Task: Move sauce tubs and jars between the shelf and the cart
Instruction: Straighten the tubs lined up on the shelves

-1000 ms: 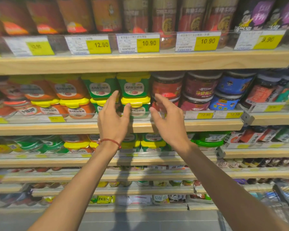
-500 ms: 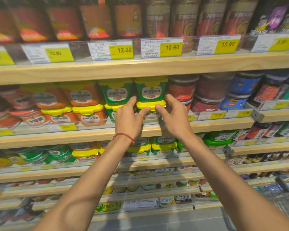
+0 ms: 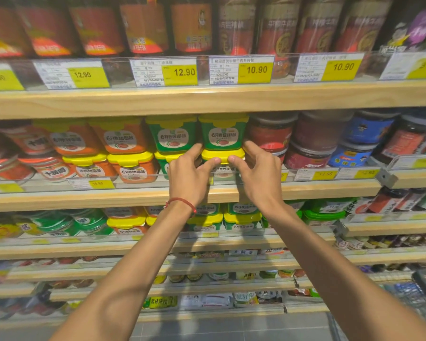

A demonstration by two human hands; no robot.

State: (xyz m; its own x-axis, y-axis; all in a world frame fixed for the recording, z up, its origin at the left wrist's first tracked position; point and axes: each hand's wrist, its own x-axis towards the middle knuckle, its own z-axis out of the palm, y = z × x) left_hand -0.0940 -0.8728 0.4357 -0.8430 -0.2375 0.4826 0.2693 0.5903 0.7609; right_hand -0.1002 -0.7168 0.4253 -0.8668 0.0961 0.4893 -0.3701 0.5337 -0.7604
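Middle shelf [image 3: 305, 190] is looming nearer. Left hand [image 3: 190, 175] and right hand [image 3: 261, 173], spread earlier, are now pinching the lower green tub [image 3: 223, 172] by its yellow lid [image 3: 223, 153].

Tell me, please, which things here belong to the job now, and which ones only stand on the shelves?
Belong to the job:
left hand, right hand, the lower green tub that both hold at its yellow lid, the upper green tub stacked on it.

Only standing there:
orange tubs, red jars, blue jars, price tags.
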